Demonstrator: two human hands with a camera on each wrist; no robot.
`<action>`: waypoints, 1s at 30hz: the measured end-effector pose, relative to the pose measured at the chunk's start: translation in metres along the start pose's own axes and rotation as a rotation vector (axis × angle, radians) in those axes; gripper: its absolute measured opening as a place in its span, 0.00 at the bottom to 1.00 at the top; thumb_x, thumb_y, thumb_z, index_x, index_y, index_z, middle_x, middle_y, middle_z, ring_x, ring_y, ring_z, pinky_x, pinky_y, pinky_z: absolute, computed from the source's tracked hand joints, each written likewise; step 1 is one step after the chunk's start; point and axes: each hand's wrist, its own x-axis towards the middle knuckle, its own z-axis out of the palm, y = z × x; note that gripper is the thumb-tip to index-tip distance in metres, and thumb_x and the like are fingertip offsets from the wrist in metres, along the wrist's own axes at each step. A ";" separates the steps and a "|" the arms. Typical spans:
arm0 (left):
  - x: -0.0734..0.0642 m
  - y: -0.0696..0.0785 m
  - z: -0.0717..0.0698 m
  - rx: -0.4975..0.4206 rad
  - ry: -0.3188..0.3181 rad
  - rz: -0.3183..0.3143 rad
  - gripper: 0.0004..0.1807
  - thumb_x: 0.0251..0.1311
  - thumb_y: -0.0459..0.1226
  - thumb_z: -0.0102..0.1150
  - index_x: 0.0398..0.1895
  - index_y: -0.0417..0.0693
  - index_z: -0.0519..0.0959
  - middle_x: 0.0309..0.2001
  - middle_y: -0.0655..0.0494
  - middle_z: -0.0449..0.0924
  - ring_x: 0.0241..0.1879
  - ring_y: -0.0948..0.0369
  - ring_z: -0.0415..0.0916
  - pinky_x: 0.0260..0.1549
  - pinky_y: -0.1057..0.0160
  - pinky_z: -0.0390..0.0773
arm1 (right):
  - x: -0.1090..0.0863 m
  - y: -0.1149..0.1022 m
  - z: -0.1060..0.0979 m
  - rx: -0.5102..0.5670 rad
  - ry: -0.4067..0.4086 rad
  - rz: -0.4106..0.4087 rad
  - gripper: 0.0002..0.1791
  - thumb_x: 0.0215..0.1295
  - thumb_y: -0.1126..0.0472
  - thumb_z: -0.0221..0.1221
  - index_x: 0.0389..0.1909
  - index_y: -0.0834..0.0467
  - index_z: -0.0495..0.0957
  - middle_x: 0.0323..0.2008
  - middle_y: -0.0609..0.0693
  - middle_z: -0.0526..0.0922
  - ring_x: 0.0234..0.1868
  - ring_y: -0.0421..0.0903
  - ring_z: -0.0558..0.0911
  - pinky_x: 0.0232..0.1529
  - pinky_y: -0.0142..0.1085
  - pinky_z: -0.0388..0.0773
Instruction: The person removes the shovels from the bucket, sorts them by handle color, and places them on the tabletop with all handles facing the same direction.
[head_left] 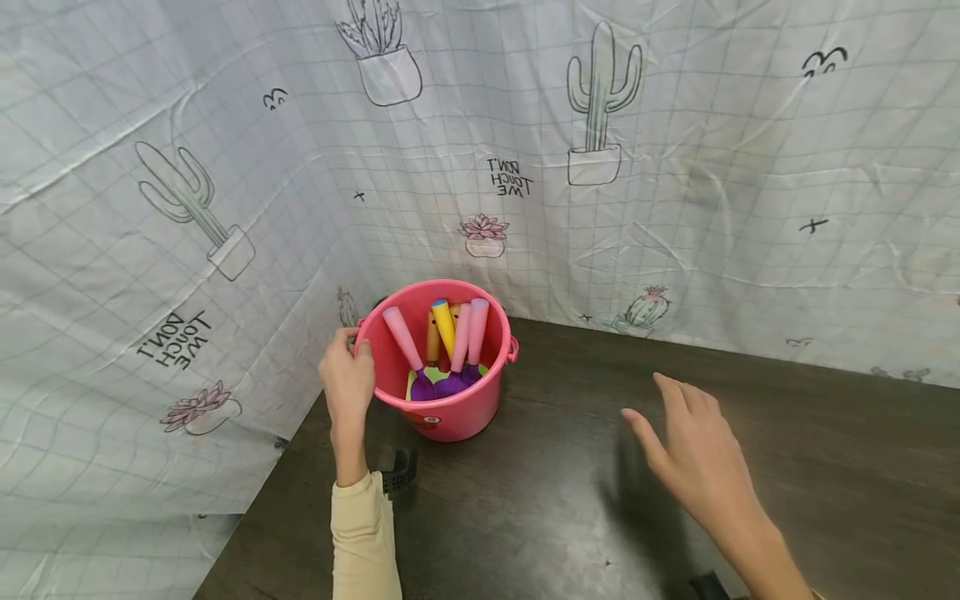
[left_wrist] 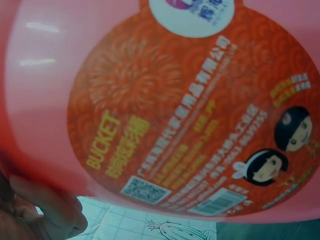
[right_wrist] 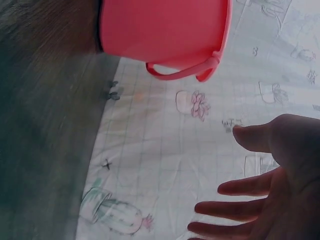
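A pink bucket (head_left: 459,422) stands on the dark floor near the corner of the curtains. My left hand (head_left: 348,373) holds its left rim, thumb on the inner side. Inside lean several pink-handled things with purple lower ends (head_left: 403,335), a yellow stick with a blue tip (head_left: 444,327) and a tan piece (head_left: 432,340); their lower parts are partly hidden. Filling the left wrist view is the bucket's round red label (left_wrist: 165,100). My right hand (head_left: 697,442) hovers to the right, fingers extended and holding nothing, apart from the bucket in the right wrist view.
White curtains printed with cacti (head_left: 720,167) hang behind and at the left, reaching the dark wood-look floor (head_left: 555,500). On the bucket's right side the pink handle (right_wrist: 177,75) hangs down. A black strap piece (head_left: 400,469) shows by my left wrist.
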 end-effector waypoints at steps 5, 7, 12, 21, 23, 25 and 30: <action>0.001 0.005 0.002 -0.018 -0.014 -0.004 0.17 0.76 0.33 0.50 0.62 0.34 0.76 0.42 0.33 0.82 0.40 0.41 0.82 0.41 0.42 0.86 | 0.026 -0.019 0.006 0.098 0.090 -0.145 0.30 0.65 0.63 0.71 0.62 0.73 0.73 0.55 0.70 0.79 0.57 0.68 0.78 0.52 0.64 0.78; 0.002 0.007 0.003 -0.022 -0.019 -0.005 0.17 0.76 0.33 0.50 0.62 0.34 0.76 0.42 0.33 0.82 0.40 0.41 0.82 0.41 0.43 0.86 | 0.043 -0.030 0.011 0.161 0.119 -0.207 0.28 0.63 0.66 0.72 0.60 0.72 0.75 0.53 0.67 0.81 0.53 0.65 0.81 0.50 0.60 0.81; 0.001 0.007 0.002 -0.037 -0.046 -0.018 0.18 0.77 0.34 0.49 0.64 0.35 0.75 0.42 0.34 0.82 0.39 0.41 0.82 0.41 0.44 0.87 | 0.094 -0.065 0.028 0.375 -0.008 -0.228 0.25 0.63 0.69 0.71 0.59 0.69 0.78 0.53 0.63 0.83 0.51 0.58 0.85 0.47 0.51 0.87; -0.007 -0.003 -0.003 -0.035 -0.037 -0.050 0.19 0.78 0.35 0.50 0.66 0.35 0.74 0.42 0.34 0.82 0.39 0.41 0.83 0.43 0.42 0.87 | 0.157 -0.121 0.072 0.401 -0.299 -0.121 0.25 0.67 0.68 0.65 0.64 0.69 0.74 0.53 0.64 0.83 0.48 0.57 0.83 0.46 0.45 0.86; -0.008 -0.003 -0.003 -0.045 -0.038 -0.044 0.19 0.78 0.35 0.50 0.66 0.35 0.73 0.42 0.34 0.82 0.39 0.41 0.83 0.43 0.42 0.87 | 0.161 -0.127 0.077 0.349 -0.313 -0.114 0.25 0.67 0.69 0.64 0.64 0.70 0.74 0.48 0.63 0.83 0.41 0.54 0.81 0.38 0.40 0.84; -0.008 -0.003 -0.002 -0.049 -0.032 -0.035 0.19 0.78 0.35 0.50 0.65 0.35 0.74 0.41 0.34 0.82 0.39 0.41 0.83 0.43 0.42 0.87 | 0.163 -0.132 0.080 0.312 -0.317 -0.111 0.24 0.67 0.70 0.63 0.63 0.71 0.74 0.40 0.60 0.82 0.34 0.52 0.78 0.31 0.37 0.80; -0.008 -0.003 0.000 -0.051 -0.021 -0.021 0.18 0.77 0.35 0.50 0.64 0.35 0.75 0.39 0.35 0.82 0.37 0.42 0.83 0.39 0.45 0.88 | 0.167 -0.134 0.086 0.271 -0.297 -0.101 0.17 0.67 0.72 0.62 0.56 0.72 0.75 0.29 0.55 0.76 0.27 0.49 0.77 0.27 0.32 0.76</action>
